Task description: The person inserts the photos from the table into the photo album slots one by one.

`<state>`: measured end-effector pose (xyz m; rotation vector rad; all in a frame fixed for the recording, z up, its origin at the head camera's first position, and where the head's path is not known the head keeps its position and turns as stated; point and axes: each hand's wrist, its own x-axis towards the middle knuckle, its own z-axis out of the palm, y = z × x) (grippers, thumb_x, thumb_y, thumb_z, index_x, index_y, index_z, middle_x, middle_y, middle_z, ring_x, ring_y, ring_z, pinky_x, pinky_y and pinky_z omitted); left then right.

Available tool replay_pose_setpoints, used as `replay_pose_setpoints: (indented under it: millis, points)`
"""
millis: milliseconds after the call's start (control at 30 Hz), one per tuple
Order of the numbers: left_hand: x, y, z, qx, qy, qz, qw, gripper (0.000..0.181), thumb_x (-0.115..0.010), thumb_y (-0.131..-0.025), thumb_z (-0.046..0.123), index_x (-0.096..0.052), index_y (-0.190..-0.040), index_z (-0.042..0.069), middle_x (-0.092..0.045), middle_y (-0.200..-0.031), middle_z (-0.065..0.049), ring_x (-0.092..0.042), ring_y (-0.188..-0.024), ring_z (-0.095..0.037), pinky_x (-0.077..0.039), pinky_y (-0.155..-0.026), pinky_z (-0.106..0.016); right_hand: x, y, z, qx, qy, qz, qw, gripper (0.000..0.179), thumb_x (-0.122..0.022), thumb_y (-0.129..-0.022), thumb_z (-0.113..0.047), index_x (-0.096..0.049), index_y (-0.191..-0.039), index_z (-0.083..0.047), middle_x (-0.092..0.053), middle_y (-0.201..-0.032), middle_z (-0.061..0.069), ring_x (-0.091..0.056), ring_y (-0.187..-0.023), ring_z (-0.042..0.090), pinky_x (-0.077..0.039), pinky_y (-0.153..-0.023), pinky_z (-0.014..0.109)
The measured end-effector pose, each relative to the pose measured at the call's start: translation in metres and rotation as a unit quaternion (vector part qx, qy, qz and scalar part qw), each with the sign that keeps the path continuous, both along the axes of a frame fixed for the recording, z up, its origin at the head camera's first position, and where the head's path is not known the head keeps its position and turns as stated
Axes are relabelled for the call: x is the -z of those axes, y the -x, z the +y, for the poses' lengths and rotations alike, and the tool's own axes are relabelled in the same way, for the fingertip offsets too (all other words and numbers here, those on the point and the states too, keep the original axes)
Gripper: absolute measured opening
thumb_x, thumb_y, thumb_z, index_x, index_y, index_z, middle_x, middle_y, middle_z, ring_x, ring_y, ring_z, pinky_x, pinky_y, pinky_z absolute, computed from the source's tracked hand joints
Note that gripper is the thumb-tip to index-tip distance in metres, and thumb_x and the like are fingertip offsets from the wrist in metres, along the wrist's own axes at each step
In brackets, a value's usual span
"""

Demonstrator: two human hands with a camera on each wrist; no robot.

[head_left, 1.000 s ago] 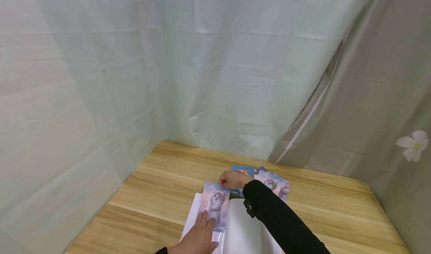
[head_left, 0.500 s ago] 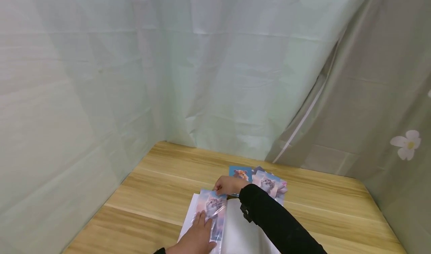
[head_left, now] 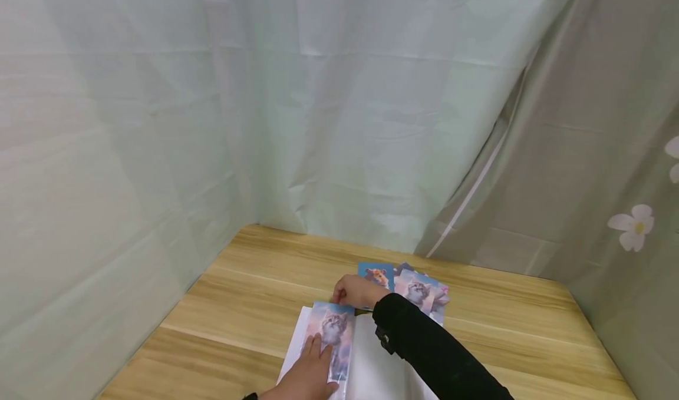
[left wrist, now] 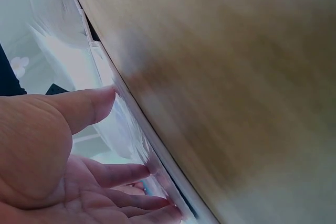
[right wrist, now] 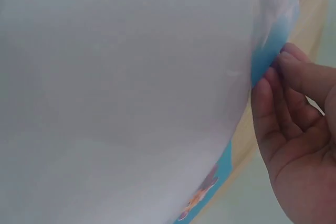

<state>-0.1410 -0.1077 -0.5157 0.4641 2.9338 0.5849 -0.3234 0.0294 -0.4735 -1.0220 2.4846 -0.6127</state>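
Observation:
A picture card of a kitten (head_left: 337, 328) lies on the left page of an open album (head_left: 378, 359), most of it inside a clear sleeve. Straight fingers of my left hand (head_left: 309, 372) rest on the card's lower left part; the left wrist view shows those fingertips and the thumb touching the page. At the card's top edge, my right hand (head_left: 358, 292) pinches it between thumb and fingers. In the right wrist view, the card's blue corner (right wrist: 269, 53) meets the fingertips of the right hand (right wrist: 296, 129), and a big white page fills most of the picture.
Behind the album lie a blue card with an orange-brown animal (head_left: 376, 275) and a loose pile of kitten cards (head_left: 416, 293). The wooden table (head_left: 254, 306) ends against pale curtains (head_left: 361, 123) at the back and sides.
The card has slid down toward the left hand, deeper into the clear sleeve, with the right hand following its top edge. The left hand stays on the page. The view shifts slightly.

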Motion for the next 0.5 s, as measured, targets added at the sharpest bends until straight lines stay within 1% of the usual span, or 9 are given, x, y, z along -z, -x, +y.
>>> replay_pose_setpoints:
  millis: [100,233,367,500]
  points:
    - [0.001,0.0,0.0,0.0,0.002,0.006,1.0,0.067,-0.079,-0.084,0.031,-0.056,-0.127,-0.014,-0.042,-0.139,-0.042,-0.041,-0.13,-0.057,-0.046,-0.099,-0.056,0.002,-0.002,-0.003,-0.002,0.0,0.017,0.9999,0.017,-0.068,-0.093,0.0,-0.077,-0.094,-0.014,-0.071,-0.095,-0.005,-0.062,-0.081,0.006,-0.053,-0.076,0.023]
    - [0.0,-0.001,0.0,-0.003,-0.001,-0.001,1.0,0.066,-0.079,-0.085,0.032,-0.056,-0.127,-0.015,-0.041,-0.14,-0.042,-0.04,-0.131,-0.057,-0.045,-0.1,-0.057,0.003,-0.004,-0.007,0.002,-0.012,0.035,0.9993,0.018,-0.067,-0.093,-0.001,-0.078,-0.095,-0.016,-0.071,-0.094,-0.007,-0.06,-0.08,0.005,-0.052,-0.076,0.022]
    - [0.0,-0.001,0.001,-0.006,-0.003,-0.007,0.9999,0.066,-0.079,-0.085,0.031,-0.056,-0.127,-0.014,-0.041,-0.14,-0.042,-0.039,-0.131,-0.057,-0.044,-0.101,-0.057,0.001,-0.007,-0.01,0.008,-0.015,0.034,0.9993,0.018,-0.065,-0.094,0.001,-0.077,-0.093,-0.013,-0.071,-0.094,-0.004,-0.058,-0.079,0.006,-0.052,-0.076,0.023]
    - [0.0,0.0,0.0,-0.006,-0.001,-0.004,1.0,0.066,-0.079,-0.085,0.032,-0.056,-0.127,-0.014,-0.042,-0.14,-0.041,-0.04,-0.131,-0.057,-0.045,-0.1,-0.056,0.0,-0.01,-0.011,0.013,-0.011,0.032,0.9993,0.019,-0.063,-0.095,0.002,-0.077,-0.091,-0.011,-0.071,-0.093,-0.003,-0.056,-0.078,0.008,-0.052,-0.076,0.024]
